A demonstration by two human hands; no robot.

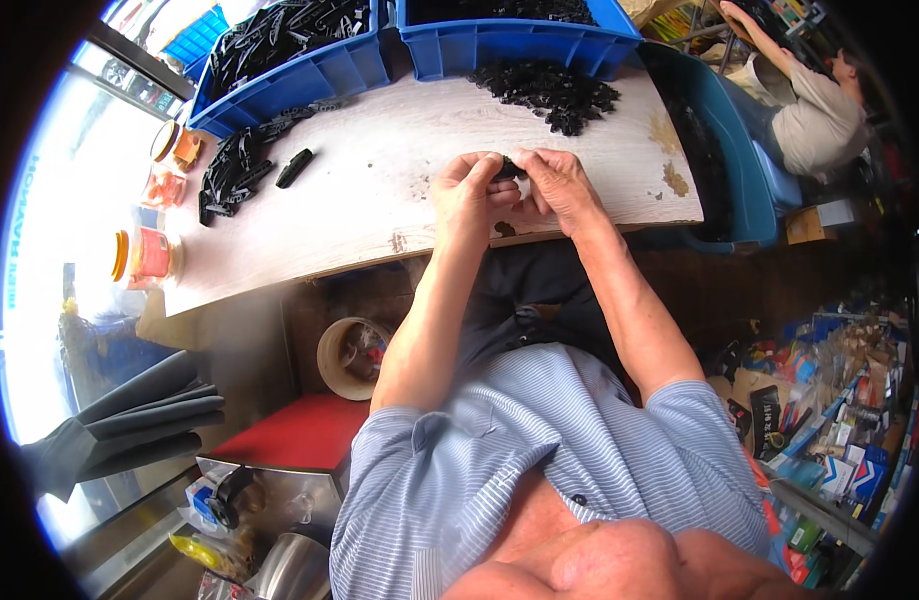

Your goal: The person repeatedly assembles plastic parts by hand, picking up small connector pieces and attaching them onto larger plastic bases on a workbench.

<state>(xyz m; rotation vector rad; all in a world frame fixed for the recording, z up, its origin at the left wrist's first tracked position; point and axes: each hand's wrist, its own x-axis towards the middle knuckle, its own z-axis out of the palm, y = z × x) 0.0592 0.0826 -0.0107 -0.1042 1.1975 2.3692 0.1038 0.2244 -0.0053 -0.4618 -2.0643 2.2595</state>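
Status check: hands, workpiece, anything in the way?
Left hand and right hand pinching small black part. Part partly covered by fingers. No obstruction seen around them.

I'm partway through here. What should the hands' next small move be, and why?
Probably a slight turn of the black part with the right hand, while the left hand steadies it. Both hands meet at the part and cover much of it, so a turn would likely show how it sits before any firmer press.
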